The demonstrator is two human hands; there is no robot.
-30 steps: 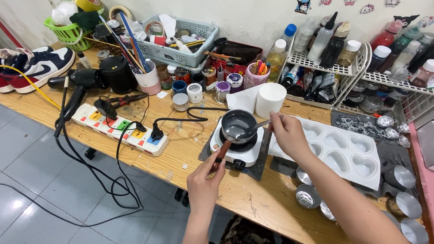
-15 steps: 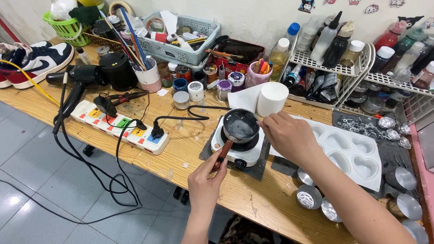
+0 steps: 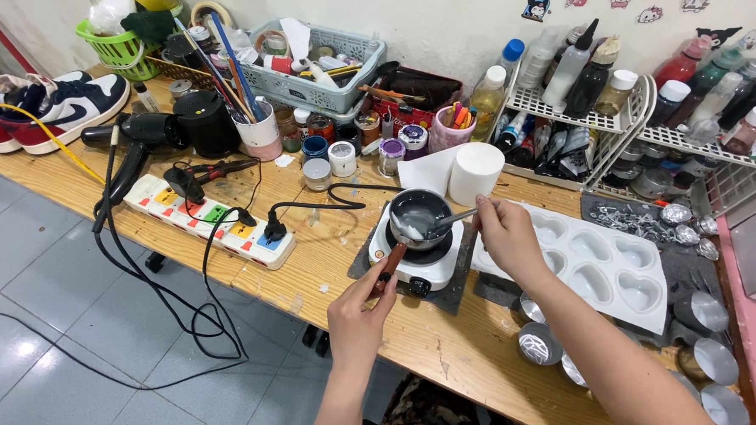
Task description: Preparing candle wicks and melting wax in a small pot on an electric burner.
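On wooden bench, left hand (image 3: 358,309) grip clamped on pan's wooden handle (image 3: 388,268), right hand (image 3: 504,235) pinching metal spoon (image 3: 445,221).

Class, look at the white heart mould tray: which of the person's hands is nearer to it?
Right. The right hand hovers over the tray's left edge, holding a spoon; the left hand grips the pan handle, further left.

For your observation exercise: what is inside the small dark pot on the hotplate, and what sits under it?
Inside the pot: whitish stuff and a metal spoon, held by the right hand. The left hand grips its handle. Under it: a white hotplate, whose heating surface is mostly covered by the pot.
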